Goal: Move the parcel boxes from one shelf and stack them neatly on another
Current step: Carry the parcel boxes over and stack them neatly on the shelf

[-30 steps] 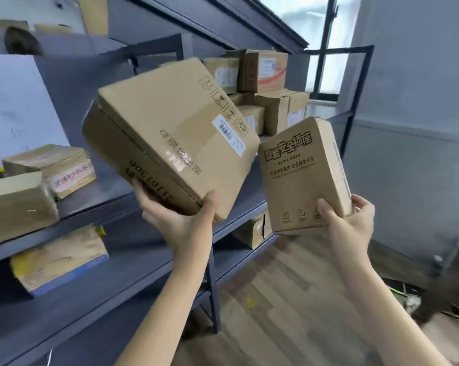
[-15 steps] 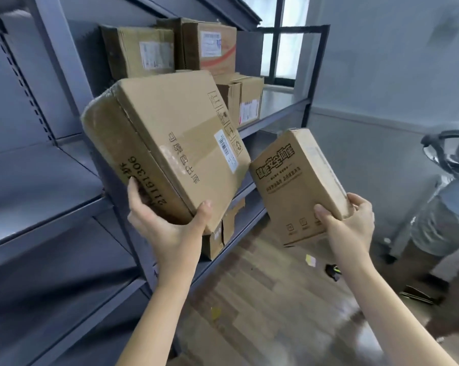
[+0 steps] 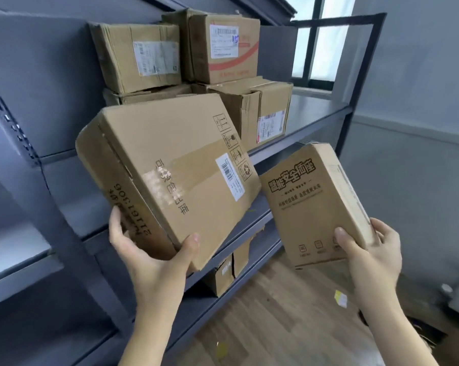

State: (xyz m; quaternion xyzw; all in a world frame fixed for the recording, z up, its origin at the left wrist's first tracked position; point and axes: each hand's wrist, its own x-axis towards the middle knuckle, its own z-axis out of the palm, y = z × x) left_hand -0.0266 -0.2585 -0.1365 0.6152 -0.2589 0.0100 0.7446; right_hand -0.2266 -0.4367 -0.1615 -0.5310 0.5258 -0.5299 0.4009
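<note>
The grey metal shelving (image 3: 315, 120) fills the left and centre of the view, its bare upper board running toward the window. It already carries a stack of parcels (image 3: 196, 62), 2 boxes above and at least 2 below, packed close together at the back, probably so the front edge stays free for more.

The large flat box (image 3: 170, 170) is in the air in front of that shelf, tilted with its far corner raised toward the stack. The tilt looks like the natural result of carrying it from 1 near corner only. The left hand (image 3: 149, 257) clamps that corner, thumb on the printed top face and fingers wrapped up the side.

The small printed box (image 3: 315, 204) hangs to the right, apart from the large one and below shelf level, held nearly upright with its lettered face toward the camera. The right hand (image 3: 368, 252) pinches its lower right corner, thumb in front, fingers behind. Keeping 1 parcel per hand likely lets each be placed separately.

A single carton (image 3: 223, 273) sits on the lower shelf beneath.
</note>
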